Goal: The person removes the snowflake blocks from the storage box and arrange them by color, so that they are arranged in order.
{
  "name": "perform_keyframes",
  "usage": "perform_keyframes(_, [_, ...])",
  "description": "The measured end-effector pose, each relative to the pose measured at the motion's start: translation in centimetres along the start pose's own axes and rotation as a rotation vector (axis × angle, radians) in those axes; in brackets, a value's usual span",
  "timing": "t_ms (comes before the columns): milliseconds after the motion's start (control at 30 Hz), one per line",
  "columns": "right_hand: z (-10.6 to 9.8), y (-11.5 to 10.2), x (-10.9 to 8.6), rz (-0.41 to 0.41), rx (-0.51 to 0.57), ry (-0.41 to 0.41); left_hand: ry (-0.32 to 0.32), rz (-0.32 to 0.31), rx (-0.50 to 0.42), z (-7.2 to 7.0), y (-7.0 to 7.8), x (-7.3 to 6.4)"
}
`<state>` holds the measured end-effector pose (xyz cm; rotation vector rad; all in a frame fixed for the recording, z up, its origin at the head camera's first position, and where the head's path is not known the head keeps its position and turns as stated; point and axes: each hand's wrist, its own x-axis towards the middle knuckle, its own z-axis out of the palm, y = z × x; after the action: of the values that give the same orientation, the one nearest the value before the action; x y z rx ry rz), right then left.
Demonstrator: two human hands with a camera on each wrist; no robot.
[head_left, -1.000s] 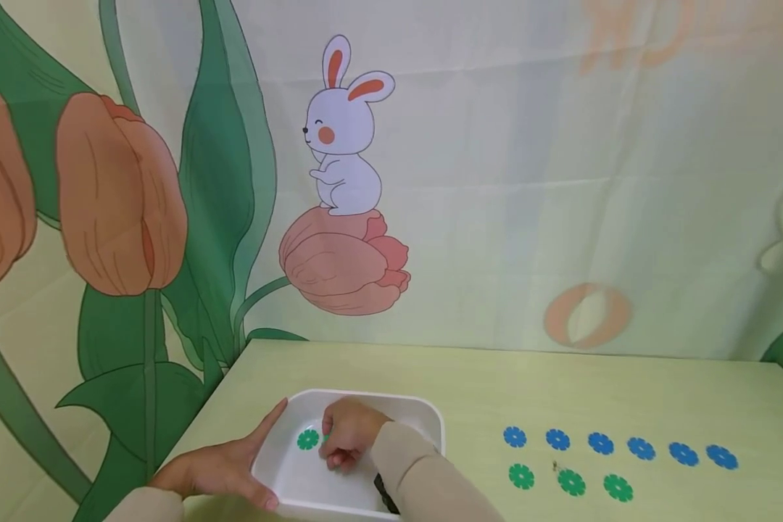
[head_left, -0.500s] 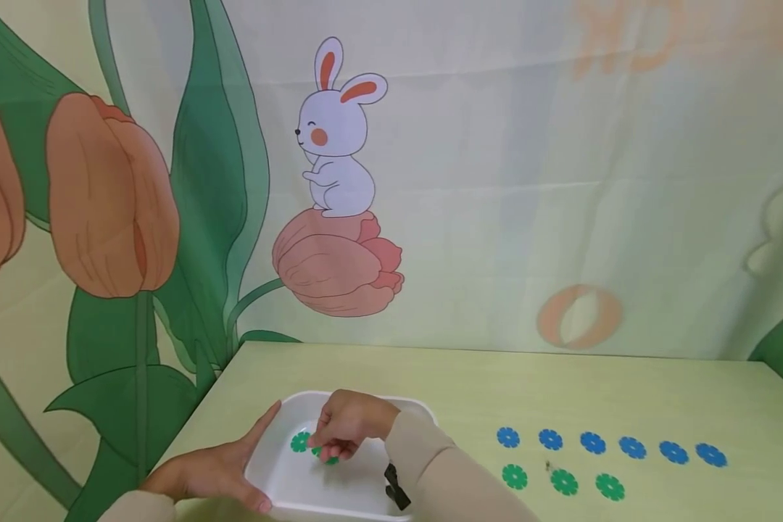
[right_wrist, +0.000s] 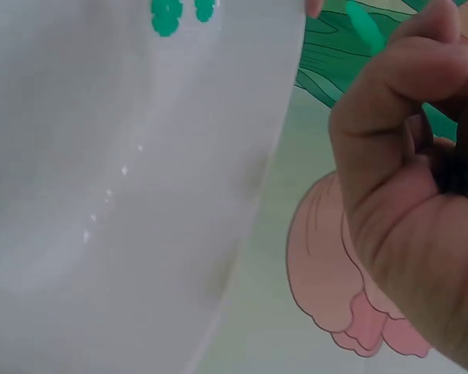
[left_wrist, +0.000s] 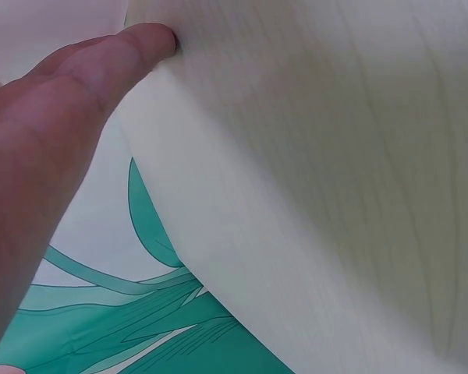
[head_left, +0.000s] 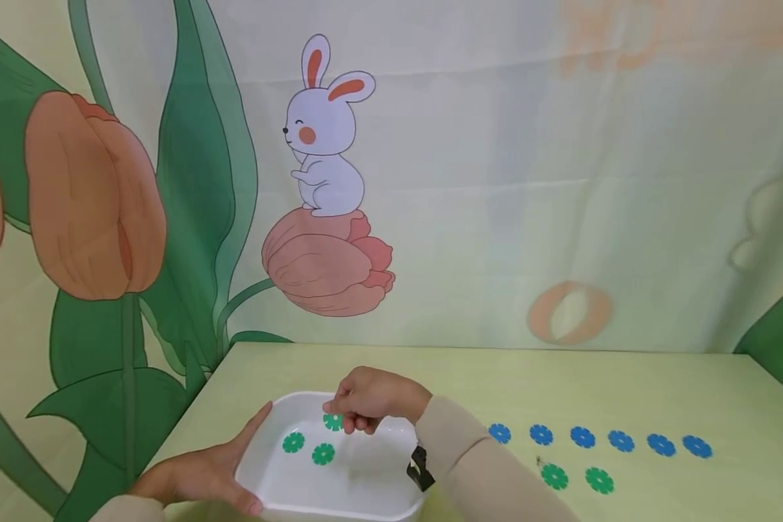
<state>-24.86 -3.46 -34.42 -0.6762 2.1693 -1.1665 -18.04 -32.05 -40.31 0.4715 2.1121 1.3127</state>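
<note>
My right hand [head_left: 381,399] pinches a green flower-shaped disc [head_left: 333,421] above the far part of the white tray [head_left: 359,496]. In the right wrist view the disc [right_wrist: 365,28] shows edge-on at the fingertips. Two more green discs, one on the left [head_left: 293,442] and one nearer [head_left: 322,454], lie flat on the tray's floor. Against the tray's left side rests my left hand [head_left: 205,467], fingers straight and thumb spread toward the near corner. The left wrist view shows a straight finger [left_wrist: 113,66] of that hand.
Right of the tray, several blue discs [head_left: 583,437] form a row on the table [head_left: 678,391]. Nearer, two green discs [head_left: 554,476] show beside the right sleeve [head_left: 483,464]. A black piece [head_left: 420,469] hangs by that sleeve. A printed curtain [head_left: 457,217] stands behind the table.
My right hand has risen toward the tray's far side with a green disc, leaving two in view on the tray floor. My left hand stays at the tray. The view has shifted slightly right.
</note>
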Motion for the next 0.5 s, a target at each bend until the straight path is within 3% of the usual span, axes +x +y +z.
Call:
perform_keyframes(233, [-1.5, -0.3, -1.4, -0.024, -0.066, 0.019, 0.0, 0.018, -0.006, 0.1, -0.3, -0.2])
perform_keyframes(500, [-3.1, 0.8, -3.1, -0.144, -0.082, 0.008, -0.005, 0.03, 0.005, 0.0, -0.3, 0.0])
